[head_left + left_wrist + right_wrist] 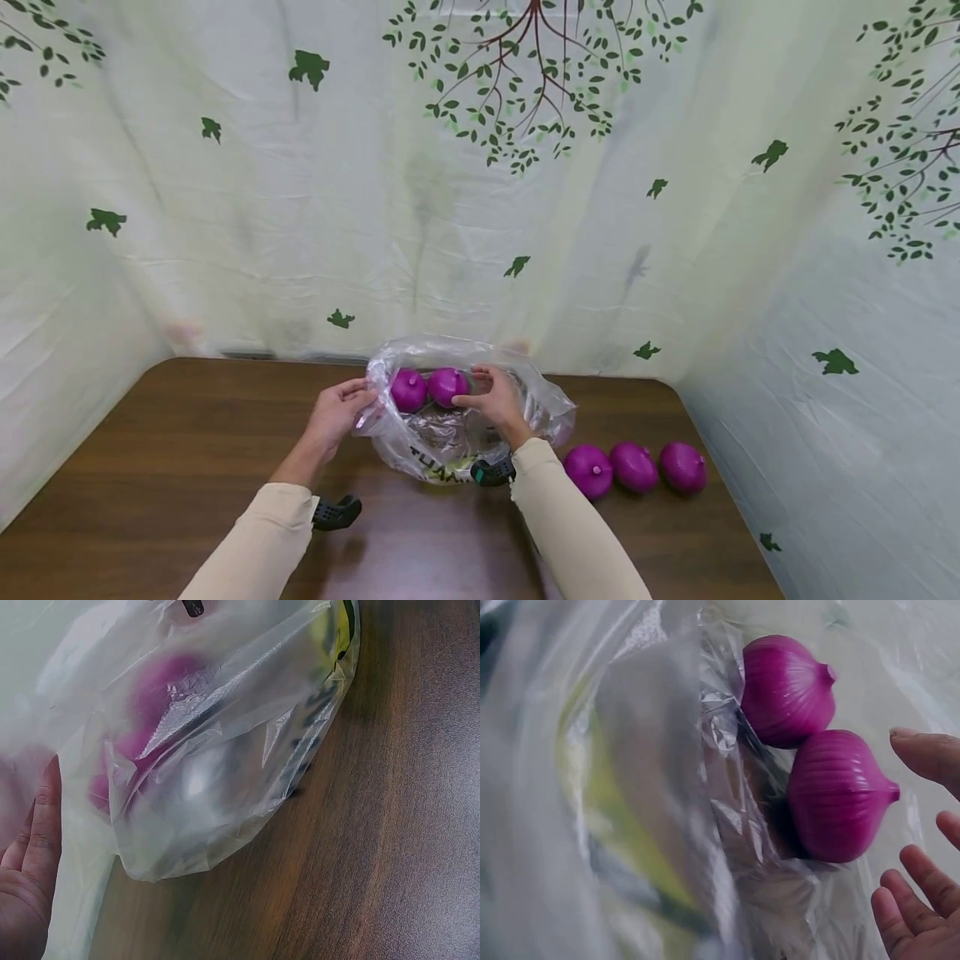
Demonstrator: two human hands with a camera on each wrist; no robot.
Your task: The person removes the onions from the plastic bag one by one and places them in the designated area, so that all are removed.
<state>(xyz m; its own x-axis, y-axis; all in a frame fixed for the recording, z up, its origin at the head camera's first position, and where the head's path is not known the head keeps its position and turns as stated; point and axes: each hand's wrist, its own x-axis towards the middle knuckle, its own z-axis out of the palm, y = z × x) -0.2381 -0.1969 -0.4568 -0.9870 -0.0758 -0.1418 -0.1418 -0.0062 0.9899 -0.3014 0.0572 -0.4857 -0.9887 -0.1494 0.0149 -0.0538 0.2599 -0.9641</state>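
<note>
A clear plastic bag [465, 433] with printed lettering lies on the table, its mouth spread wide. Two purple-red onions [408, 390] [844, 796] sit side by side in it. At the bag's left rim, my left hand [337, 414] pinches the film; in the left wrist view its fingers [45, 825] run up under the plastic. My right hand [497, 400] reaches into the bag's mouth beside the nearer onion. The right wrist view shows the right fingers [922, 885] spread and apart from that onion.
Three more onions [634, 467] stand in a row on the brown table [187, 450], right of the bag and beyond the right sleeve [577, 525]. A pale curtain [465, 208] printed with leaves and branches hangs behind the table and along its sides.
</note>
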